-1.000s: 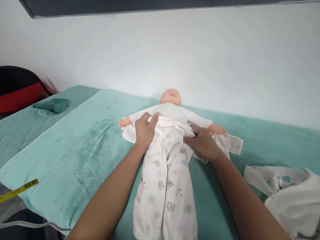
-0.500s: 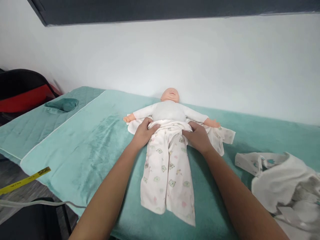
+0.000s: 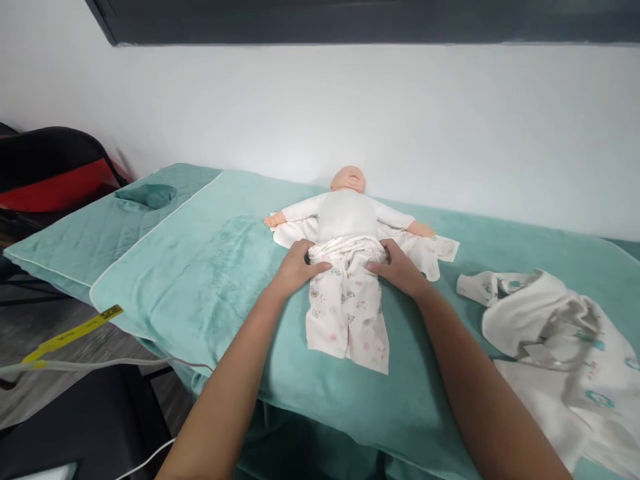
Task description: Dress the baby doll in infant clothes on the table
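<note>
A baby doll (image 3: 347,212) in a white top lies on its back on a teal blanket (image 3: 210,267), head toward the wall. Patterned white trousers (image 3: 347,310) cover its legs. My left hand (image 3: 299,268) grips the trousers' waistband at the doll's left side as I see it. My right hand (image 3: 397,268) grips the waistband at the other side. Both hands have fingers curled on the bunched fabric at the doll's waist. An open patterned garment (image 3: 435,250) lies spread under the doll.
A heap of white baby clothes (image 3: 555,333) lies on the blanket at the right. A quilted teal mat (image 3: 100,227) with a folded teal cloth (image 3: 147,195) is at the left. A black and red bag (image 3: 55,173), a yellow tape measure (image 3: 75,331) and a cable are further left.
The view has pulled back and risen. Both hands have moved closer together at the doll's waist, and the trousers' waistband is bunched higher up round the doll's belly.
</note>
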Motion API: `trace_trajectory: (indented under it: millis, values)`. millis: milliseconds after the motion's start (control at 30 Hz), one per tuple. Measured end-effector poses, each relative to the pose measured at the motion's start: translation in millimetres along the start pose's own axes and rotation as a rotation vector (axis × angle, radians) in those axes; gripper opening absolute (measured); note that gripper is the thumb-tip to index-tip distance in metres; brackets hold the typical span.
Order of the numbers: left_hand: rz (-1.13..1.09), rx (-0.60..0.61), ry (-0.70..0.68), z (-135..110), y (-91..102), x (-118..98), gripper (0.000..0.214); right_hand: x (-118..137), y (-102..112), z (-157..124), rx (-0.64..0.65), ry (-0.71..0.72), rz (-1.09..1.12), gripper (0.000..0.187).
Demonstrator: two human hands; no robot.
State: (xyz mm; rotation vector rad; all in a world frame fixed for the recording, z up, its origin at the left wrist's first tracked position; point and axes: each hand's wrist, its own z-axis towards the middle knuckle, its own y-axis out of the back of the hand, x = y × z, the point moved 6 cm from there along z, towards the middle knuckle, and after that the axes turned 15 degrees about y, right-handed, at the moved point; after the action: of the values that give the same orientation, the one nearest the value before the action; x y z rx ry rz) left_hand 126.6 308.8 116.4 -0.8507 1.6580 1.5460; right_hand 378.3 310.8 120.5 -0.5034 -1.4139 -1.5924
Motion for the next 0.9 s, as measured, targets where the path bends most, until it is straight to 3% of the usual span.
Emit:
trace_trajectory:
  millis: [100,233,367,500,700,800,900]
  values:
    - [0.088,-0.057,-0.135,-1.0,-1.6,-5.3,0.034,7.2,-4.6,-11.0,0.053,-0.027,-0.1,0.049]
    - [0.149,-0.135,-0.22,-8.3,-1.8,-9.2,0.027,17.1,-8.5,-20.3,-0.07,-0.038,-0.251,0.033]
    - [0.022,-0.231,-0.057,-11.4,5.5,-1.7,0.024,24.7,-10.7,-29.6,-0.272,-0.03,-0.245,0.014]
    - [-0.2,-0.194,0.099,-10.3,7.1,5.8,0.022,27.3,-13.0,-35.9,-0.368,-0.059,-0.126,0.012]
    - [-0.24,-0.022,0.021,-23.2,3.9,0.7,0.011,33.1,-21.8,-45.3,-0.125,-0.064,-0.041,0.027]
    - [-0.174,0.169,-0.003,-35.5,3.5,1.3,0.029,40.2,-27.8,-57.2,0.026,0.001,0.014,0.038]
    - [-0.081,0.305,-0.074,-46.9,3.6,1.1,0.047,47.1,-32.6,-66.5,0.093,0.058,0.052,0.047]
